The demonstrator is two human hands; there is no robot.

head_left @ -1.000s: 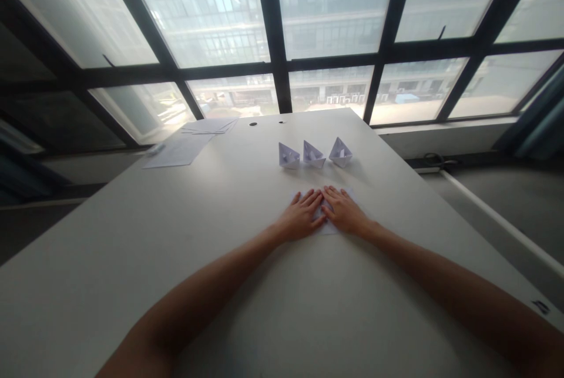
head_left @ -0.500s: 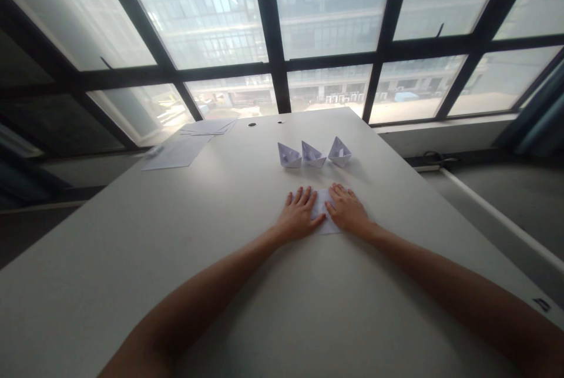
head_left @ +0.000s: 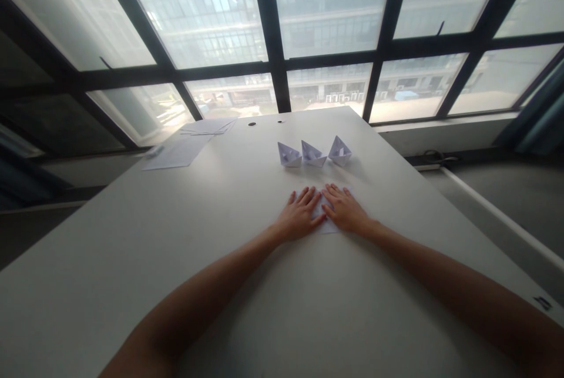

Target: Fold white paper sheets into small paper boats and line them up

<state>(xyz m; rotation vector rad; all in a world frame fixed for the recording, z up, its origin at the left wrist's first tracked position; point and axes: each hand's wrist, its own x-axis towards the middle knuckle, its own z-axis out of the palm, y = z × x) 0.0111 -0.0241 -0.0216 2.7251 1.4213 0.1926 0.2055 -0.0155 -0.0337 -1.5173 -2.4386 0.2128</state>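
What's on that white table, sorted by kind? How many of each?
Folded paper boats: 3
Sheet of paper pressed flat under the left hand and right hand: 1
Piles of loose paper at the far left corner: 2
Total: 6

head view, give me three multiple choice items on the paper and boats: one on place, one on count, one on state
1. Where do the paper boats stand?
A. beyond the hands
B. on the floor
C. on the loose sheets

2. How many boats?
A. one
B. three
C. five

3. How does the sheet lie?
A. crumpled
B. lifted
C. flat under both palms

Key: A, the boats stand past the fingertips on the table; B, three in a row; C, left hand and right hand press it flat.
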